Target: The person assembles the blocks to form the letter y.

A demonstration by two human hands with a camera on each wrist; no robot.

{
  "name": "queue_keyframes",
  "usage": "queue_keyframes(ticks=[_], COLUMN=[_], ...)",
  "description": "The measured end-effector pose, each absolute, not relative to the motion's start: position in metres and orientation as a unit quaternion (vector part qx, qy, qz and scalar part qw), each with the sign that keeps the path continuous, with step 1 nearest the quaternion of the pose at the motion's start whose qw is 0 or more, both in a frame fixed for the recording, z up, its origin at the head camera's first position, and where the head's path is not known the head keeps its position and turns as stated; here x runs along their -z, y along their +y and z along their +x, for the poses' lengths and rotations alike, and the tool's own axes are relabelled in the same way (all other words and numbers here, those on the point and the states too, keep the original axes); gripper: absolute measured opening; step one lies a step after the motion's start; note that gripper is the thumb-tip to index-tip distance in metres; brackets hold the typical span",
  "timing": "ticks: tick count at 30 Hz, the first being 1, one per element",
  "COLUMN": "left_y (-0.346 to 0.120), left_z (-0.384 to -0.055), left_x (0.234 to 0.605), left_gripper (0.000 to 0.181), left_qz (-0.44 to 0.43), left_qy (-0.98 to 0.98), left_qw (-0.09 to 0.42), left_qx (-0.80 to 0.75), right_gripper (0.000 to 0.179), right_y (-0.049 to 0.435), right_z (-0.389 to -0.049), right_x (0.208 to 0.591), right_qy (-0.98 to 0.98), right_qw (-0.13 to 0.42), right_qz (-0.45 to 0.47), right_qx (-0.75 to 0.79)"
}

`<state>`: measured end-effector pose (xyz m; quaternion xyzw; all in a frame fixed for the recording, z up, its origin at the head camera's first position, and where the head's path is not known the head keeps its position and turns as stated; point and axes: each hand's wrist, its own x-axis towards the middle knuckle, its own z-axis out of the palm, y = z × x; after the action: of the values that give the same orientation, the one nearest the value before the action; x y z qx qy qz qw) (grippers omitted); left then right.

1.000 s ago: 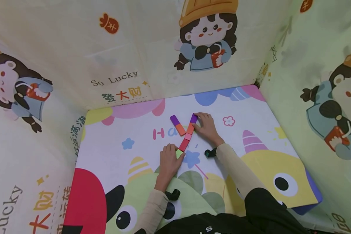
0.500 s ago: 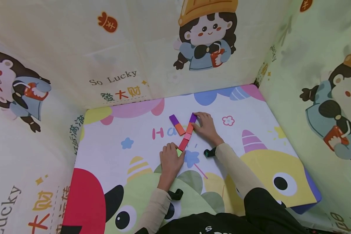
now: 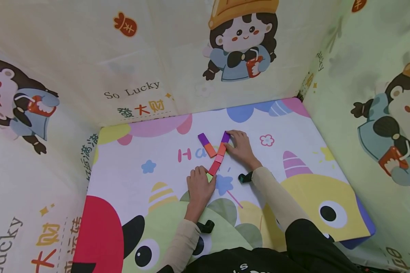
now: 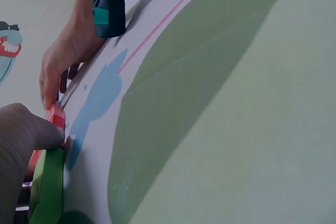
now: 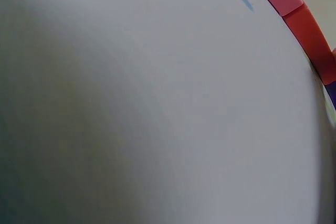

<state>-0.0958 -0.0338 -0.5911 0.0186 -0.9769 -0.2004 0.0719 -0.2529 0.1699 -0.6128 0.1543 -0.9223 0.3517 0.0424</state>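
Observation:
Small coloured blocks form a Y on the printed table mat. One slanting row runs from a green block [image 3: 210, 177] through a red block [image 3: 214, 168], a pink block [image 3: 219, 159] and an orange block [image 3: 222, 149] to a purple block [image 3: 225, 137]. My left hand [image 3: 199, 191] grips the green end between thumb and fingers; in the left wrist view the thumb reaches the red part. At the far end my right hand [image 3: 240, 148] holds the purple block, its thumb beside the orange one. Another purple block [image 3: 203, 139] and orange block [image 3: 210, 150] make the left branch.
The mat [image 3: 164, 151] carries printed stars, letters and cartoon animals. Cloth-covered walls [image 3: 177, 57] stand behind and on both sides. A dark camera mount [image 3: 245, 178] sits at my right wrist, and another mount [image 3: 206, 227] at my left.
My left hand has shifted very slightly at the green end. The right hand and the blocks keep their places; the head view has tilted a little.

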Motion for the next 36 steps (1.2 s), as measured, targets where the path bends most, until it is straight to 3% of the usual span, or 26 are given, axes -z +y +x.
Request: queue_keyframes(ticks=[36], left_y=[-0.046], left_z=[-0.090], left_x=[0.597], left_gripper=[0.039], left_qz=[-0.024], left_qy=[-0.967], left_qw=[0.076], left_qx=[0.240], right_gripper=[0.062], right_y=[0.169], right_z=[-0.252], right_x=[0.611], right_qy=[-0.922], right_qw=[0.037], right_qz=[0.151], right_qx=[-0.354])
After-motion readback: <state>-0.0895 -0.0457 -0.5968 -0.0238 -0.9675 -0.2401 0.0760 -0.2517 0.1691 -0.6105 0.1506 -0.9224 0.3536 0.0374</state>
